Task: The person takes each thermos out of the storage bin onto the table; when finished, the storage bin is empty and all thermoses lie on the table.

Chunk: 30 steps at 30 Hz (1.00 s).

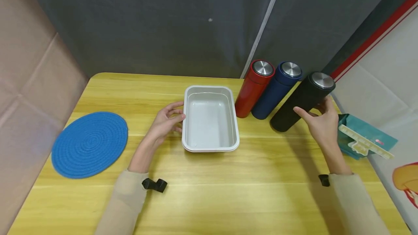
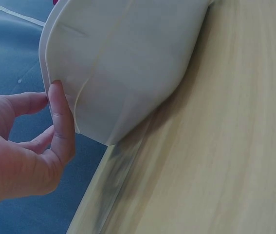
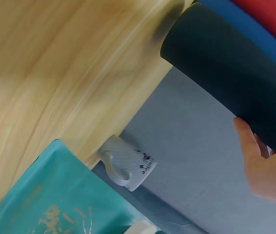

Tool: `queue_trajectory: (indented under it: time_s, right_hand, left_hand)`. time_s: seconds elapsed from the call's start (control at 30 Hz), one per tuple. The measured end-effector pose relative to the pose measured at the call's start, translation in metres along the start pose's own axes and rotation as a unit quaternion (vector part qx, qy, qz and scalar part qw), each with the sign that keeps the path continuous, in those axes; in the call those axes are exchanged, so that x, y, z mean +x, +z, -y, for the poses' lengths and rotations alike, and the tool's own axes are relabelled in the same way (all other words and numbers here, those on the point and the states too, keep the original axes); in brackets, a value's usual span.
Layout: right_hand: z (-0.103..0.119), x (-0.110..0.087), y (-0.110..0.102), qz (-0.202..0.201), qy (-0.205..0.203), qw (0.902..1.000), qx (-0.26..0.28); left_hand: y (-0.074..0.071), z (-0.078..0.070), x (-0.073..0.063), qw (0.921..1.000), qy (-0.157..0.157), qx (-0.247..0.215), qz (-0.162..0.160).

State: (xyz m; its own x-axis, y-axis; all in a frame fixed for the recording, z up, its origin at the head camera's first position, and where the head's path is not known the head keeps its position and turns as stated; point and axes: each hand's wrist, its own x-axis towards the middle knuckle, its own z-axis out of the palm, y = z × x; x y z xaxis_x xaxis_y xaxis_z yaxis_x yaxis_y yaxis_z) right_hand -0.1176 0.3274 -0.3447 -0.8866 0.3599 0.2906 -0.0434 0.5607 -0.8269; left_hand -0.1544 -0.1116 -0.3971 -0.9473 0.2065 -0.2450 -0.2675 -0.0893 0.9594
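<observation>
A white rectangular container (image 1: 210, 120) with a doubled rim rests in the middle of the table. My left hand (image 1: 167, 119) pinches its left rim between thumb and fingers; the left wrist view shows fingertips (image 2: 56, 87) against the container's outer wall (image 2: 123, 63). To the right, my right hand (image 1: 321, 120) grips a black thermos bottle (image 1: 298, 102), thumb in front and other fingers partly hidden behind it. The black thermos (image 3: 230, 73) stands on the table beside a blue thermos (image 1: 274, 91) and a red thermos (image 1: 253, 91), all with silver-topped lids.
On the left lies a round blue woven placemat (image 1: 89, 144). A teal bag (image 1: 369, 133) with a cream clip stands right of my right hand. In the right wrist view, a white mug (image 3: 128, 163) with printed lettering stands near the table edge. A grey partition (image 1: 147, 24) rises behind the table.
</observation>
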Motion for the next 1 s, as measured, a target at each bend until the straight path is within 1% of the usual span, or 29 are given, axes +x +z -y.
queue_trajectory:
  time_s: [0.13, 0.27, 0.43, 0.57, 1.0]
  right_hand:
    - [-0.007, 0.012, 0.004, -0.026, 0.0, 0.9996, -0.006]
    - [-0.014, 0.026, 0.01, -0.051, -0.005, 0.9987, 0.007]
    - [-0.021, 0.038, 0.015, -0.052, 0.003, 0.9985, 0.018]
    - [-0.022, 0.04, 0.017, -0.054, 0.01, 0.9984, 0.016]
    - [-0.021, 0.039, 0.019, -0.054, -0.004, 0.9985, 0.008]
  left_hand:
    - [0.0, 0.0, 0.0, 1.0, 0.0, 0.002, 0.001]
    - [-0.001, 0.0, 0.0, 1.0, 0.001, 0.001, 0.001]
    - [-0.002, 0.0, -0.001, 1.0, 0.001, 0.001, 0.003]
    - [-0.002, -0.001, -0.001, 1.0, 0.004, 0.002, 0.008]
    - [-0.001, 0.001, -0.004, 1.0, 0.003, -0.002, 0.006]
